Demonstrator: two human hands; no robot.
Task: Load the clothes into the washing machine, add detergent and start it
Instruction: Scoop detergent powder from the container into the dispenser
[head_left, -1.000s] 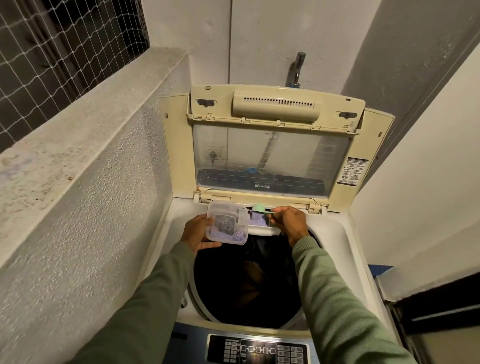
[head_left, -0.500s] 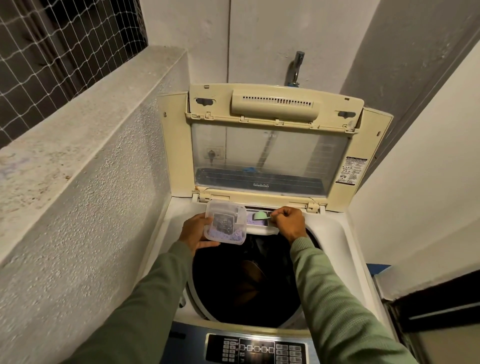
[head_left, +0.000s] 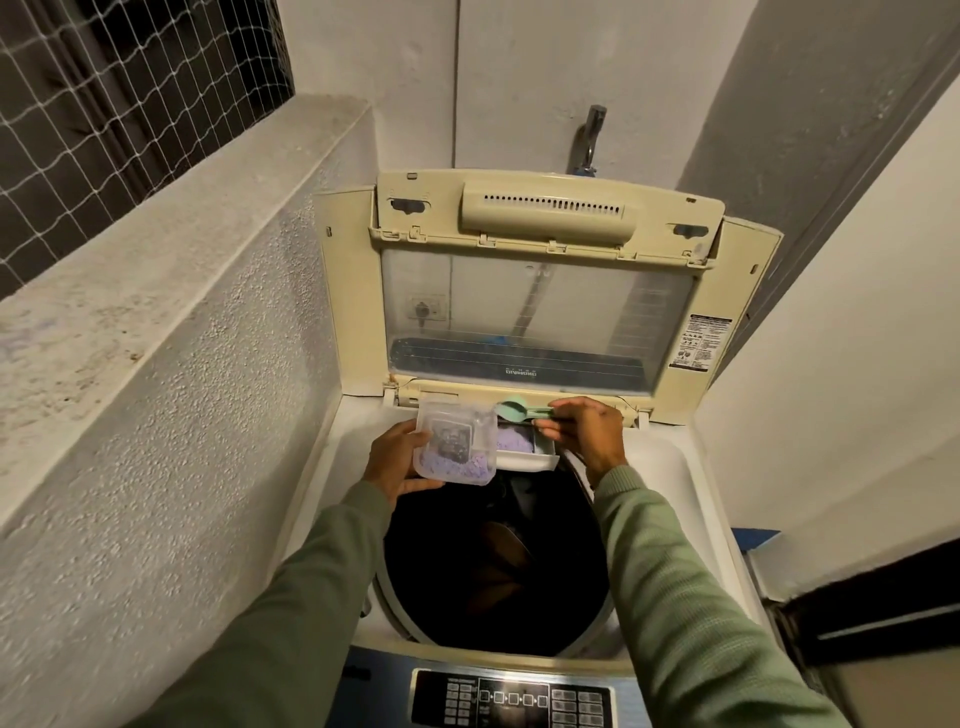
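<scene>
Nearest the camera, the dark control panel (head_left: 511, 699) of the washing machine (head_left: 691, 499) runs along the bottom edge, its rows of small buttons facing up. Two arms in green sleeves (head_left: 675, 597) reach forward over it, one on each side of the round drum opening (head_left: 498, 566), where dark clothes (head_left: 506, 551) lie in shadow; their folds are too dim to make out. Beyond the drum's far rim, the left hand (head_left: 397, 462) grips a clear plastic tub (head_left: 454, 441) from its left side, thumb along the near edge and fingers wrapped under it. The tub is tilted toward the camera, and purple detergent powder (head_left: 454, 461) is heaped in its lower end. Just to the right of the tub, touching or nearly touching it, the white detergent drawer (head_left: 527, 457) is pulled out over the back of the drum, with purple powder lying in its left compartment. The right hand (head_left: 584, 431) is closed around the handle of a pale green scoop (head_left: 511, 409), pinching it between thumb and fingers; the scoop's bowl points left, hovering just above the drawer and beside the tub's upper right corner. Behind the hands, the cream lid (head_left: 540, 291) stands raised upright, its clear window showing the wall. Farthest back, a metal tap (head_left: 589, 137) juts from the wall above the lid.
</scene>
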